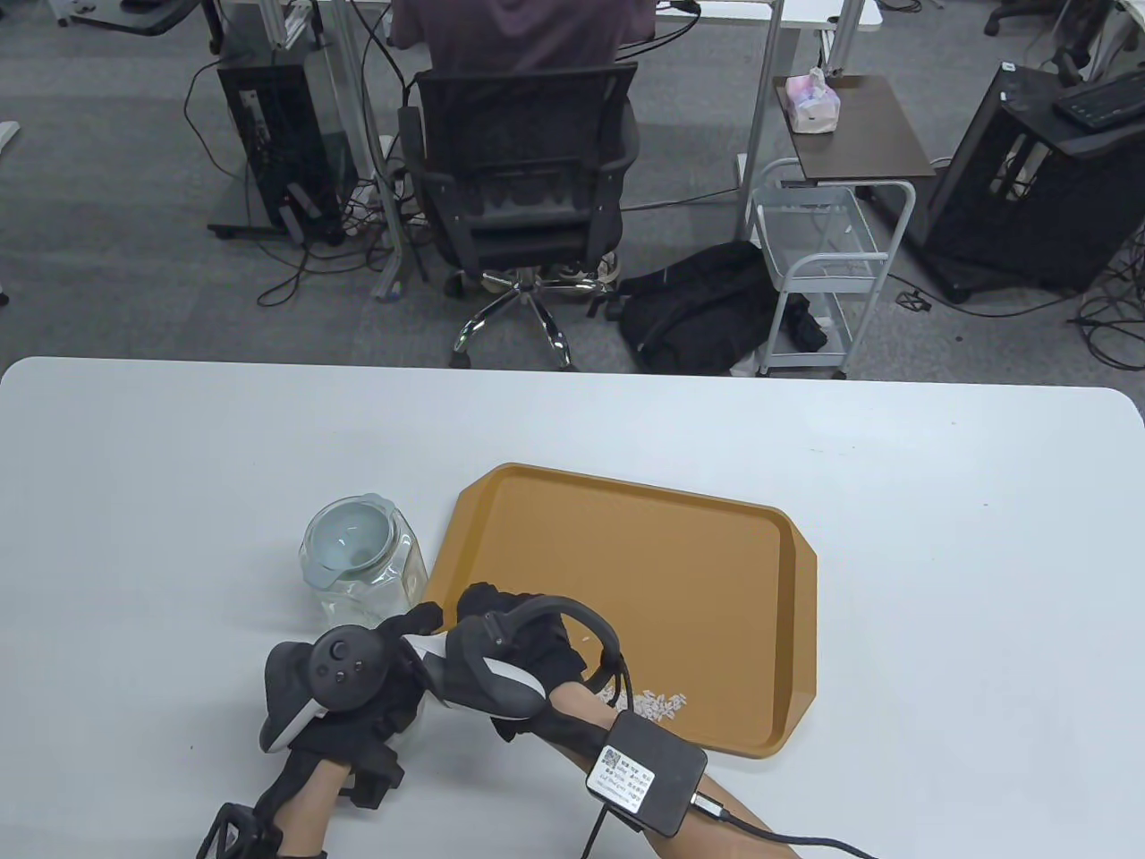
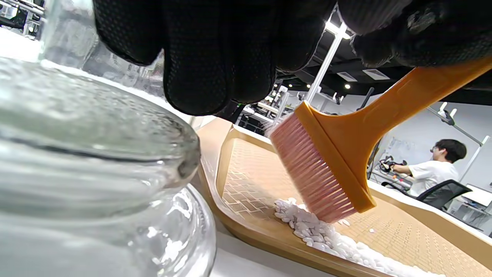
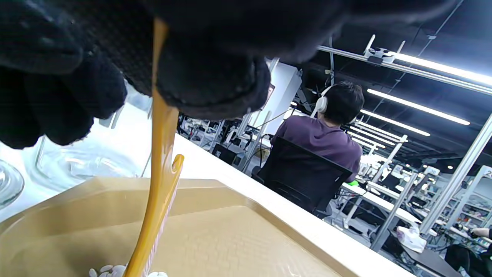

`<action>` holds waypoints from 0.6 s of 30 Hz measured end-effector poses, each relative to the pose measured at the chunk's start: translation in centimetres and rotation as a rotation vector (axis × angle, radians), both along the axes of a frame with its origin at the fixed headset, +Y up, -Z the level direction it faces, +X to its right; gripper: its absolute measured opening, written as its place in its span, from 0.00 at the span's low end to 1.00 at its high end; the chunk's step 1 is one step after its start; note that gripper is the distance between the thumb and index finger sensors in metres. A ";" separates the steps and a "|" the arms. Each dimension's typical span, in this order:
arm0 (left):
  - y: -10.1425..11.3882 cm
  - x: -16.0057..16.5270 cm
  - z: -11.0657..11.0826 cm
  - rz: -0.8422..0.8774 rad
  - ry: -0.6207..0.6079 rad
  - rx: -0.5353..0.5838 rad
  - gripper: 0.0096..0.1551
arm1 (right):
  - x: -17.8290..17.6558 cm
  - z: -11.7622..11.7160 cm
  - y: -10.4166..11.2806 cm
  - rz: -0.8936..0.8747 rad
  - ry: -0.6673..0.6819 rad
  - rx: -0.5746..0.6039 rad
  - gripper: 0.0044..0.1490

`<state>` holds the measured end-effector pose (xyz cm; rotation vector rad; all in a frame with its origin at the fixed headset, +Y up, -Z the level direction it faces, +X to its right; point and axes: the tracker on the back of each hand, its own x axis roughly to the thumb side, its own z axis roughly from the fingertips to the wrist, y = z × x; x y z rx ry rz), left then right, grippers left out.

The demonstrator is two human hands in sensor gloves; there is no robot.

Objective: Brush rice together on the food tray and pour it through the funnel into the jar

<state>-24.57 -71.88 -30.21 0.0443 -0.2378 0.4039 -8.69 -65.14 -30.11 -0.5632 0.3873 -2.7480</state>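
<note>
- Nearest the table's front edge, the left hand [image 1: 344,693] lies on the white table [image 1: 179,501] just in front of the jar; its fingers [image 2: 200,57] hang curled in the left wrist view, but I cannot tell whether they grip anything, since the tracker hides them from above.
- Just beside it, the right hand [image 1: 510,644] reaches over the near left corner of the food tray, its fingers [image 3: 207,77] wrapped round the handle of an orange brush [image 2: 346,154].
- The brush points down, its pink bristles touching the rice at the tray's near rim.
- The rice [image 1: 653,702] lies in a narrow band along the near edge of the food tray [image 1: 716,573], partly covered by the right forearm; the left wrist view shows the white grains heaped against the rim.
- A grey box with a label and a cable [image 1: 646,761] sits strapped on the right forearm.
- The jar [image 1: 362,564], clear glass, stands upright on the table just left of the tray, apart from it by a small gap.
- A pale funnel [image 1: 349,537] sits in the jar's mouth.
- Beyond the table, a person in a purple top sits on a black office chair [image 1: 523,170] with their back to the camera.
- A black bag [image 1: 698,304] lies on the grey floor by a white trolley [image 1: 827,259].
</note>
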 end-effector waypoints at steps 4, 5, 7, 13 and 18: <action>-0.1 0.3 0.0 -0.008 -0.008 -0.004 0.33 | 2.7 0.9 0.7 -0.010 0.002 0.017 0.29; -0.2 0.3 0.0 -0.010 -0.009 -0.008 0.33 | 3.6 1.2 0.8 0.016 -0.011 0.020 0.28; -0.1 0.3 0.0 -0.014 -0.009 -0.012 0.33 | 5.4 1.7 0.7 0.071 -0.055 0.008 0.28; 0.0 0.2 0.2 -0.006 -0.005 -0.002 0.34 | 10.1 2.6 0.2 0.194 -0.214 -0.018 0.27; 0.3 0.1 0.3 0.019 -0.009 0.013 0.34 | 11.4 3.3 -0.9 0.299 -0.326 -0.034 0.28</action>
